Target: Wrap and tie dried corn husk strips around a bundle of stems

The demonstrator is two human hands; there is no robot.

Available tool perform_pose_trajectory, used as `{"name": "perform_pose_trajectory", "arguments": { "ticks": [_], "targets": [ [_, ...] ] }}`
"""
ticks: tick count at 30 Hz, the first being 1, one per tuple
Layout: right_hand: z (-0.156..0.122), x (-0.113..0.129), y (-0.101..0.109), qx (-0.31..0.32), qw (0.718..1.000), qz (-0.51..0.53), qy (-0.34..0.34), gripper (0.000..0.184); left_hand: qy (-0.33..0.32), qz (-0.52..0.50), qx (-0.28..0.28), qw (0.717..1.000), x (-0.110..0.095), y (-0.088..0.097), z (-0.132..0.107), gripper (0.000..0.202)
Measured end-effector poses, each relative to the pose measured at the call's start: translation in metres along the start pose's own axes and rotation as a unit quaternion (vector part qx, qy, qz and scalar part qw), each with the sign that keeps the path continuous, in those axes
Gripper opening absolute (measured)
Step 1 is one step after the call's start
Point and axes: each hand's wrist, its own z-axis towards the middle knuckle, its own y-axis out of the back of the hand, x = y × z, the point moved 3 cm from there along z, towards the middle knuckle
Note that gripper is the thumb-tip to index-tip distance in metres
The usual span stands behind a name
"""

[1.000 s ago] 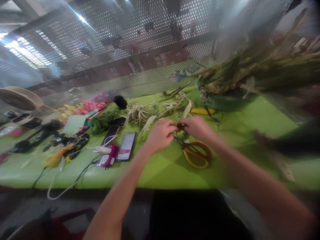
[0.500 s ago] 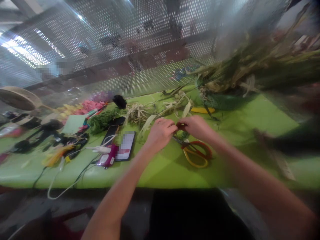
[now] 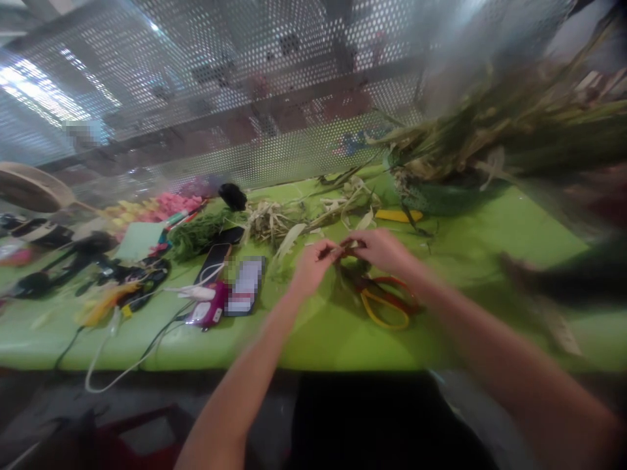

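My left hand (image 3: pixel 311 264) and my right hand (image 3: pixel 382 249) meet above the green table (image 3: pixel 318 326), both pinched on a small dark reddish bit of plant (image 3: pixel 349 249) between their fingertips. The picture is blurred, so I cannot name the piece more closely. Just under and in front of my right hand lie orange-handled scissors (image 3: pixel 385 303), flat on the table and untouched.
A big bundle of green stems and leaves (image 3: pixel 490 156) lies at the right rear. Dry leaf scraps (image 3: pixel 294 225) are behind my hands. Phones (image 3: pixel 245 294), cables, pink and yellow flowers (image 3: pixel 157 209) sit at the left. A perforated metal screen (image 3: pixel 245 98) backs the table.
My hands have lifted slightly and my left hand's fingers have pinched closer to the small piece. The view has shifted a little to the right.
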Motion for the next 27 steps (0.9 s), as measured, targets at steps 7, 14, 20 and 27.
{"name": "perform_pose_trajectory", "arguments": {
  "ticks": [7,14,20,27],
  "targets": [
    [-0.008,0.004,0.008,-0.066,0.991,-0.113,0.013,0.037,0.021,0.014,-0.09,0.996,0.021,-0.001,0.008,0.011],
    [-0.01,0.013,0.005,-0.039,0.99,-0.134,0.008,0.013,0.062,0.047,-0.122,0.99,0.018,-0.001,0.008,0.012],
    [-0.007,0.012,-0.001,-0.037,0.998,-0.03,-0.028,0.011,0.039,0.125,-0.064,0.989,0.011,-0.008,0.007,0.011],
    [-0.006,0.007,-0.004,-0.077,0.996,0.002,-0.041,0.013,0.01,0.186,-0.024,0.982,0.005,-0.013,0.005,0.02]
  ]
}}
